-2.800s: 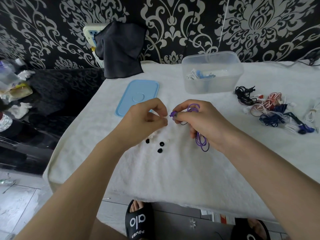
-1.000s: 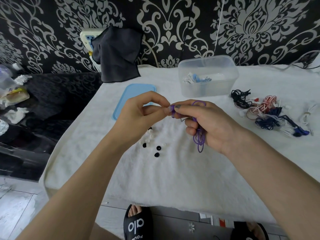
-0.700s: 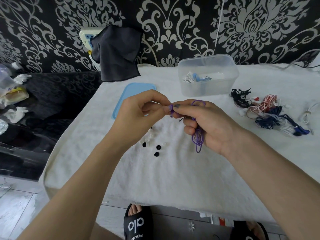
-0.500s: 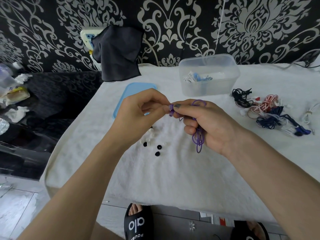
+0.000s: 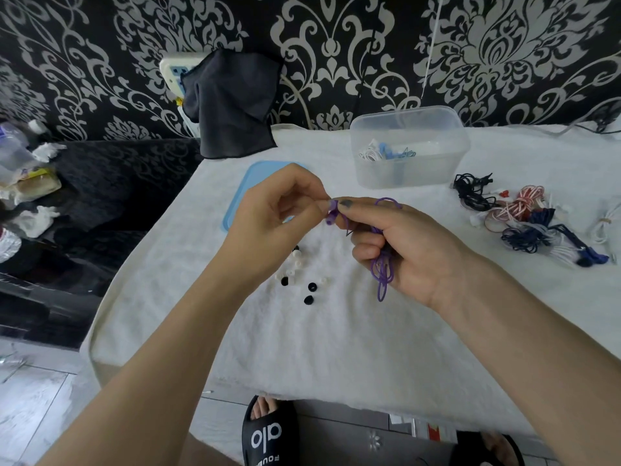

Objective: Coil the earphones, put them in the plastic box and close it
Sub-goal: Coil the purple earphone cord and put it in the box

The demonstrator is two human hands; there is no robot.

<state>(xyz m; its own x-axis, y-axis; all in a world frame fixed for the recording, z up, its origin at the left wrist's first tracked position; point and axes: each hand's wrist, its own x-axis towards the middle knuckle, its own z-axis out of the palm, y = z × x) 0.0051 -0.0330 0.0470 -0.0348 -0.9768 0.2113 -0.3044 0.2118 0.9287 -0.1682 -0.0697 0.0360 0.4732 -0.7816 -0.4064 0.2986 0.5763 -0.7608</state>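
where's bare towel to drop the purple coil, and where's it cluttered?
Free: the near strip of white towel between the ear tips and the table edge, and the patch between lid and plastic box. Crowded: right of the box, the earphone pile.

Purple earphones (image 5: 383, 264) are dangling coiled from the right hand (image 5: 403, 243), while the clear box (image 5: 408, 148) is sitting open, its blue lid (image 5: 245, 186) lying flat alongside.
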